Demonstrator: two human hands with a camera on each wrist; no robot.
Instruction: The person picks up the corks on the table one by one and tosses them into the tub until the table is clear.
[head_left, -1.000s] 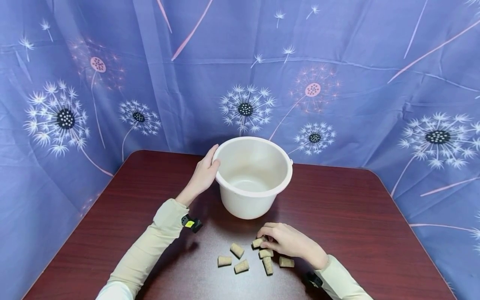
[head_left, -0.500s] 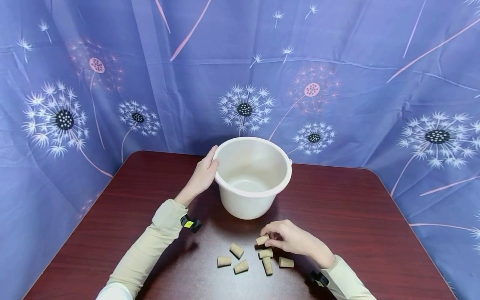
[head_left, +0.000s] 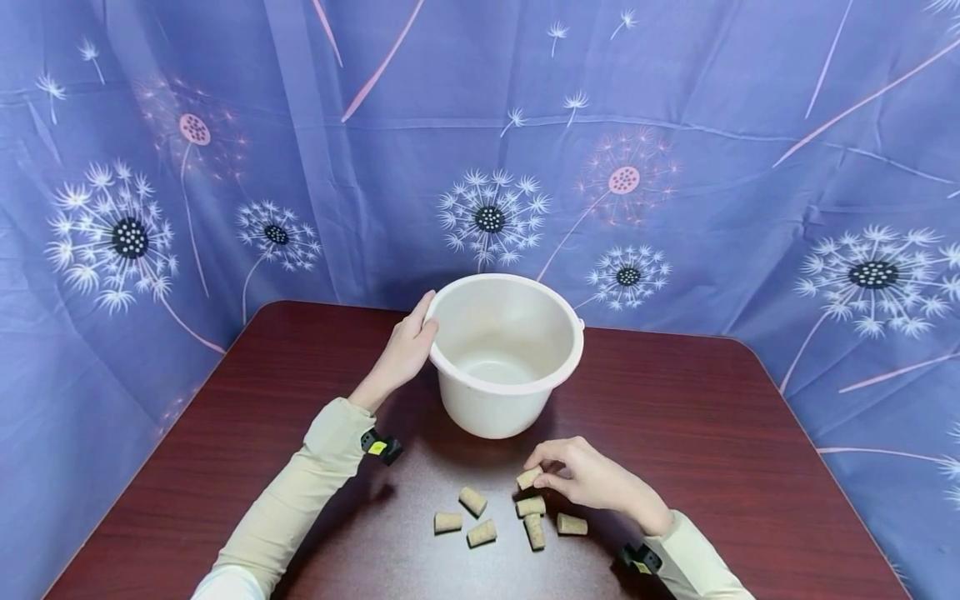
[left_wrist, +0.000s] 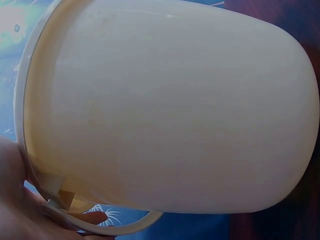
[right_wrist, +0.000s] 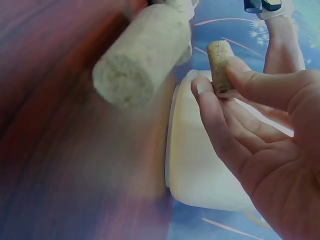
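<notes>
A white plastic bucket (head_left: 495, 408) stands on the dark red table, its mouth facing up and nothing inside it. My left hand (head_left: 402, 354) grips the bucket's left rim; in the left wrist view its fingers reach in by the curved handle (left_wrist: 120, 230). Between thumb and fingers, my right hand (head_left: 592, 477) pinches a cork (right_wrist: 218, 65) just above the table, in front of the bucket. Close below it lie a cork (head_left: 531, 507) and another cork (head_left: 534, 532), end to side.
To the right lies a single cork (head_left: 572, 524). Left of the middle, three more corks (head_left: 448, 522) lie loosely grouped. A blue dandelion-print curtain (head_left: 360, 167) hangs behind and beside the table (head_left: 675, 400).
My right hand has picked up the cork it was reaching among and drawn it slightly up and to the right. The left hand and the bucket have stayed put.
</notes>
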